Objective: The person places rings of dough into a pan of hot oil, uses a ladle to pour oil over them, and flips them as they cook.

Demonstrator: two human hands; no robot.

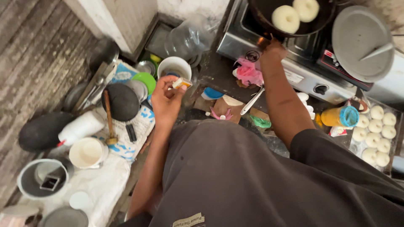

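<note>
Head view, looking straight down past the dark shirt [235,176].

My left hand [166,98] is raised over the clutter on the floor, fingers pinched on a small matchbox-like box [182,83] — pale with an orange edge. The box sits just in front of a white cup [174,67].

My right hand [273,49] reaches up to the front edge of the gas stove [252,35], right under the rim of the dark frying pan [269,17]. I see a small orange glow at that spot. The fingers are hidden behind the knuckles, so I cannot tell whether they are clenched or loose, or whether they grip anything.

Two pale round dough cakes [286,19] lie in the pan. A grey lid [357,38] rests on the stove beside it. More pale rounds fill a tray [393,145] at far right, near a yellow bottle with a blue cap [338,117].

Left of the left hand — a black round stone [122,101] on patterned cloth.
</note>
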